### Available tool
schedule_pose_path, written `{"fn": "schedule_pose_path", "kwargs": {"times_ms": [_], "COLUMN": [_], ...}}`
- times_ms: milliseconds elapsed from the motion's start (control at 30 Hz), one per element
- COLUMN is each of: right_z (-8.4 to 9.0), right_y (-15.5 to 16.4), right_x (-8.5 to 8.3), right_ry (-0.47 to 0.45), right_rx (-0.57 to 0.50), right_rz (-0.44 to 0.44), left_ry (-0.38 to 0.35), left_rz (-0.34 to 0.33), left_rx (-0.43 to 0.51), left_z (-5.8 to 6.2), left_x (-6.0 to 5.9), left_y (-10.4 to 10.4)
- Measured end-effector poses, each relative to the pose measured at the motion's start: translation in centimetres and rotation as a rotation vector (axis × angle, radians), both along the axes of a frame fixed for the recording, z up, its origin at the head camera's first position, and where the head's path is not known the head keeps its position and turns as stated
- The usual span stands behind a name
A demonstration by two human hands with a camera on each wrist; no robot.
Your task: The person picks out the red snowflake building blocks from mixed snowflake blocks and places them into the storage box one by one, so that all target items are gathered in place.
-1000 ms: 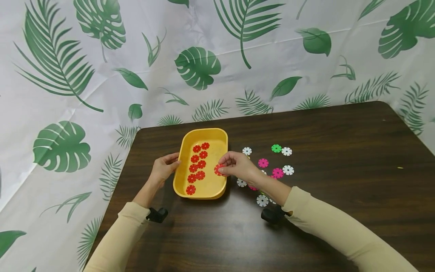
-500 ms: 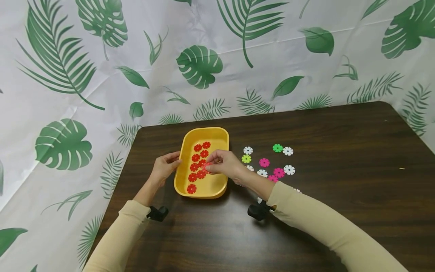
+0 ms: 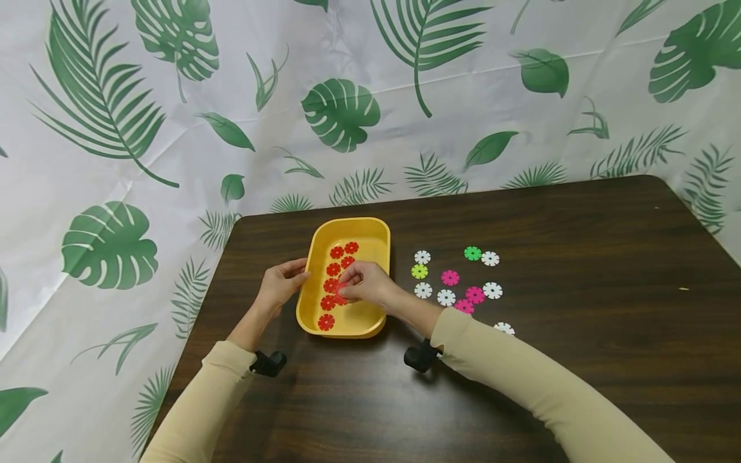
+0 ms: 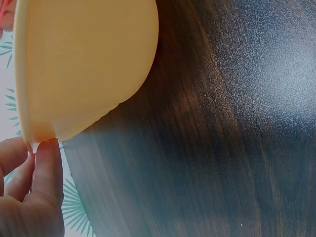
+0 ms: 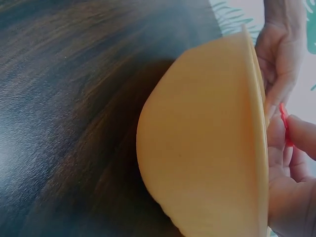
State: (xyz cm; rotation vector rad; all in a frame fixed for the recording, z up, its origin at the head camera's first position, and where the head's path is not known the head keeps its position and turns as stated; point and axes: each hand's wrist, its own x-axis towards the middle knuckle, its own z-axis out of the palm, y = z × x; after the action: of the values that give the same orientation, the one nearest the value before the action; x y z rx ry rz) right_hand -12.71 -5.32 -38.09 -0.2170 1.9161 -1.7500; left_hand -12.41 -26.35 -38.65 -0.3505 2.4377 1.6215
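My right hand point(image 3: 363, 286) pinches a red disc point(image 3: 341, 287) over the tray point(image 3: 376, 239); left hand point(image 3: 280, 283) grips its rim. Seven reds sit inside; none among the loose discs point(image 3: 448, 278).

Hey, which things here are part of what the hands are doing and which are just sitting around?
In use:
- yellow tray, left hand holding its rim
- red discs lined up in the tray
- red disc pinched by the right hand over the tray

Lying about on the table:
- white discs
- pink discs
- green disc
- yellow-green disc
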Motion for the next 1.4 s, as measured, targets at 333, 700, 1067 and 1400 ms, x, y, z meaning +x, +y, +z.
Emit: {"fn": "schedule_pose_path", "kwargs": {"times_ms": [333,700,1067,1400], "right_z": [-0.9,-1.1,-2.1,-1.9], "right_y": [-1.4,-2.2,-2.5,-2.5], "right_x": [-0.5,-0.3,-0.6,-0.4], "right_ry": [0.030,0.059,0.100,0.178], "right_rx": [0.215,0.385,0.456,0.545], "right_rz": [0.109,0.185,0.218,0.245], "left_ry": [-0.005,-0.012,-0.011,-0.023], "left_rz": [0.003,0.012,0.012,0.019], "left_rx": [-0.004,0.011,0.018,0.014], "left_z": [0.0,0.2,0.2,0.4], "left_x": [0.1,0.1,0.1,0.2], "left_y": [0.0,-0.1,0.0,0.1]}}
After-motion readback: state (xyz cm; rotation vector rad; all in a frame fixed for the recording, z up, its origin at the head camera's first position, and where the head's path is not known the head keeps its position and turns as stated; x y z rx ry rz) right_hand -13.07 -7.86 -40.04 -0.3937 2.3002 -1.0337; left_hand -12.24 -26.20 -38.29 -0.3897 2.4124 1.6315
